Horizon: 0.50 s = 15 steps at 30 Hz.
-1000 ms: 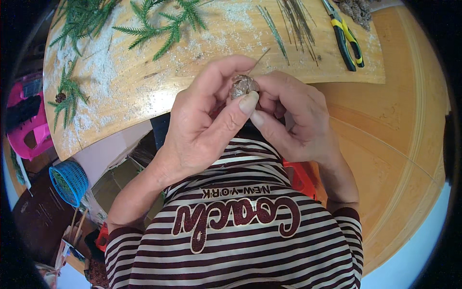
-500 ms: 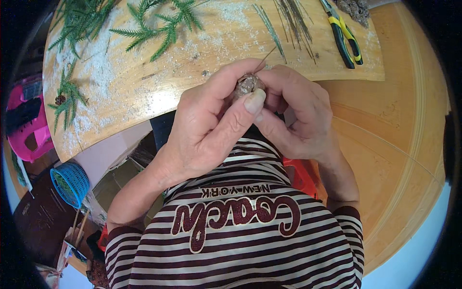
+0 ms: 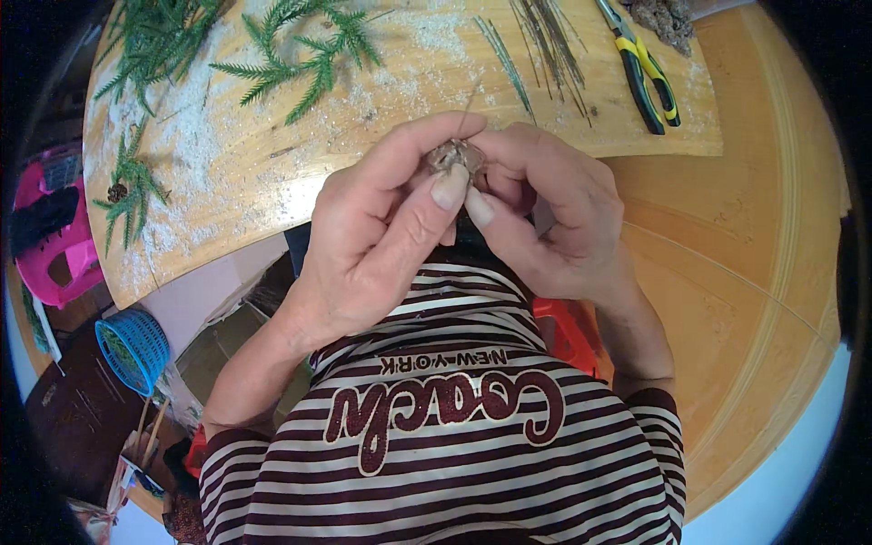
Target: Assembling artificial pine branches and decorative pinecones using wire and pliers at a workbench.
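Note:
Just beyond the near table edge, on my side, a small, rough brown pine cone sits between my two hands. A thin wire sticks up from its far side. My left hand is closed around the cone, with the thumb pressed on its near face. Closing in from the other side, my right hand has its index finger and thumb pinched against the cone and the wire's base. Fingers hide most of the cone's lower part.
Yellow-and-black pliers, brown wires and green wires lie on the wooden table. Green sprigs lie left, a smaller sprig bearing a cone. Brown clumped cones sit far right. A blue basket stands lower left.
Both hands have shifted slightly left with the cone. The cone has turned in my fingers, and its wire now stands more upright.

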Tool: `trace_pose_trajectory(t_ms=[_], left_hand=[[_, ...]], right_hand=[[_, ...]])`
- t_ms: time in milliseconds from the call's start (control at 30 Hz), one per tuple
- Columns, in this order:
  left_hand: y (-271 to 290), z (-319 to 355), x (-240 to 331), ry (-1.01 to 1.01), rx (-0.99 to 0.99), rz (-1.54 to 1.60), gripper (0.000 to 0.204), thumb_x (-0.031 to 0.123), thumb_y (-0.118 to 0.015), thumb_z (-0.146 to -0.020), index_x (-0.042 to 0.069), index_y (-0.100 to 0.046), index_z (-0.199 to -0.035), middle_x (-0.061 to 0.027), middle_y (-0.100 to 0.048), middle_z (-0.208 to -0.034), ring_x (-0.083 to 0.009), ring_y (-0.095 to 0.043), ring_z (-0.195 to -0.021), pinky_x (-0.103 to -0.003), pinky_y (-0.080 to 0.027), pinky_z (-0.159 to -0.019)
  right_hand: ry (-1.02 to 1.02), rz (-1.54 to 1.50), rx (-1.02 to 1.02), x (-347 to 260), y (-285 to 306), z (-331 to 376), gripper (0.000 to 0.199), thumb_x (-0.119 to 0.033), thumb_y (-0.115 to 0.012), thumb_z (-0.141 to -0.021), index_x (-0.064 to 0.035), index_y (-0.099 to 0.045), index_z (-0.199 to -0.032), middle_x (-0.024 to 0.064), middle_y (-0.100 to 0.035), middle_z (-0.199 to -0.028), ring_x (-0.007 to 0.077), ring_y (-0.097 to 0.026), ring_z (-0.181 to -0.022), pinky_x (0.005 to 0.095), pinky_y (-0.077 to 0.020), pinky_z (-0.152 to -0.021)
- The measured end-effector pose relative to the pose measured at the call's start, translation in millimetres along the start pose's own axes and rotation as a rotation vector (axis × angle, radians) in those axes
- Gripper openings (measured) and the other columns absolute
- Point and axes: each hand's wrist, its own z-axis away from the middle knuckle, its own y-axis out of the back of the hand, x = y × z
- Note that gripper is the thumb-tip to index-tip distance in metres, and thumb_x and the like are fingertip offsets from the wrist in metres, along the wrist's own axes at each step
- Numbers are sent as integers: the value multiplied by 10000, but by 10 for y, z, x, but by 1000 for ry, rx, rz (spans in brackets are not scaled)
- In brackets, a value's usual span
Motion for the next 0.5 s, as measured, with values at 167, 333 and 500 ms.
trace_pose_trajectory(t_ms=[167, 333, 500], left_hand=[[-10, -41, 23, 32, 79, 208, 369, 171, -510, -938, -55, -462, -1226, -71, -577, -949, -78, -514, -658, -190, -430, -620], [2, -31, 28, 47, 92, 276, 383, 176, -543, -920, -64, -468, -1208, -80, -582, -923, -88, -518, -636, -202, -433, -602], [21, -19, 25, 39, 65, 320, 404, 174, -550, -914, -71, -466, -1224, -86, -586, -916, -93, -519, -631, -215, -438, -599]], right_hand=[[-109, -54, -19, -39, 37, -1, 226, 52, -571, -829, 53, -571, -1055, 41, -579, -808, 77, -537, -671, 191, -423, -592], [-166, -106, -16, -44, 29, -5, 172, 37, -538, -873, 69, -575, -1039, 86, -624, -880, 109, -611, -789, 195, -470, -704], [-171, -141, -12, -74, 36, -47, 157, 34, -532, -879, 74, -577, -1024, 89, -625, -889, 100, -602, -789, 201, -474, -703]])
